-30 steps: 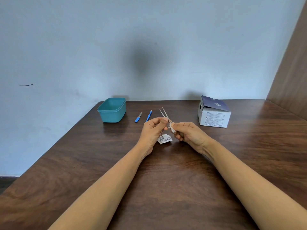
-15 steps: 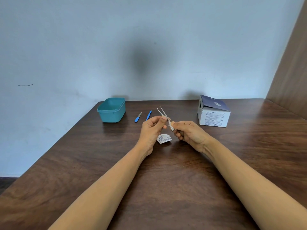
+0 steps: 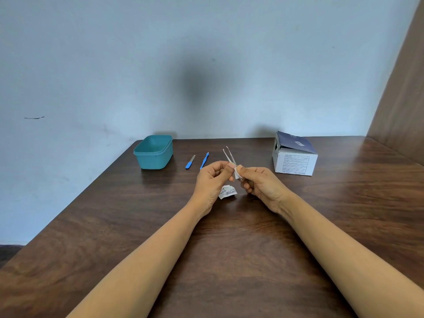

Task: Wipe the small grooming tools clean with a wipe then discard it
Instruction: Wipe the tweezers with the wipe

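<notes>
**Tweezers held over the middle of the tabletop, wipe pinched around them**

Both bare hands meet above the middle of the dark wooden tabletop (image 3: 114,226), a little nearer the far edge than the near one; the left hand (image 3: 212,180) has its fingers curled and its thumb and forefinger closed on the metal tweezers (image 3: 229,156), gripping them low down; the tweezers tilt up and away toward the far edge, their two tips slightly parted and free of any contact.

The right hand (image 3: 261,184) is curled closed too, its thumb and forefinger pinching a small white wipe (image 3: 236,173) against the lower part of the tweezers, just beside the left fingertips; how much of the wipe wraps around the metal cannot be told.

On the tabletop directly under the hands lies a torn white wrapper (image 3: 227,192) with small print, partly hidden by the left hand; toward the far left corner stands an open teal container (image 3: 153,153); between it and the hands lie two small blue-handled tools, the shorter blue tool (image 3: 190,162) nearer the container and the longer blue tool (image 3: 204,160) beside it, both apart from the hands; toward the far right edge sits a white cardboard box (image 3: 296,162) with a dark blue flap raised.
</notes>
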